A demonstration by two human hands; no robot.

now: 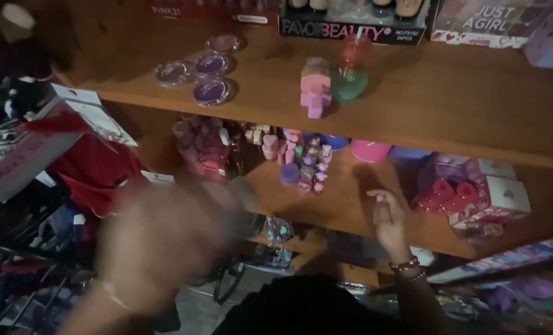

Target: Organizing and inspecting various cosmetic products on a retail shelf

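The right hand (389, 220) hangs empty, fingers loosely curled, over the middle shelf (344, 198) near red boxes (453, 193). The left hand (158, 242) is blurred; its grip cannot be told. Sorting the shelf goods seems underway.

Dim wooden shelves (450, 105), tiled floor (196, 307)

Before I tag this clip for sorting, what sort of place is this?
Most likely a small shop selling cosmetics and trinkets. Wooden shelves carry round purple compacts, a cluster of small pastel bottles and boxed goods in display cartons. The right hand rests at the middle shelf; the left hand is blurred.
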